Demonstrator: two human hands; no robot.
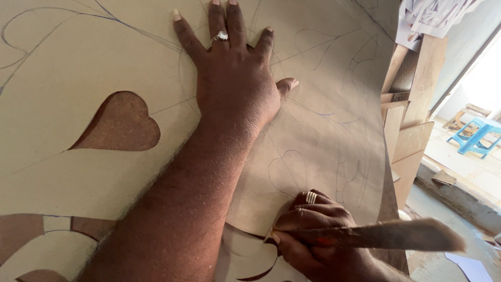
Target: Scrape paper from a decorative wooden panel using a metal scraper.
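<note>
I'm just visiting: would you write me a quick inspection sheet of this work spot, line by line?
Surface: brown board showing through a heart-shaped cutout.
Job's things: tan paper sheet with pencilled leaf outlines; long flat blade tool.
Clutter: paper scrap on floor.
Hands: left hand pressed flat on sheet, fingers spread, ring on; right hand gripping the tool at the sheet's edge.
Cables: nothing seen.
Surroundings: stacked wood boards, blue stool.
</note>
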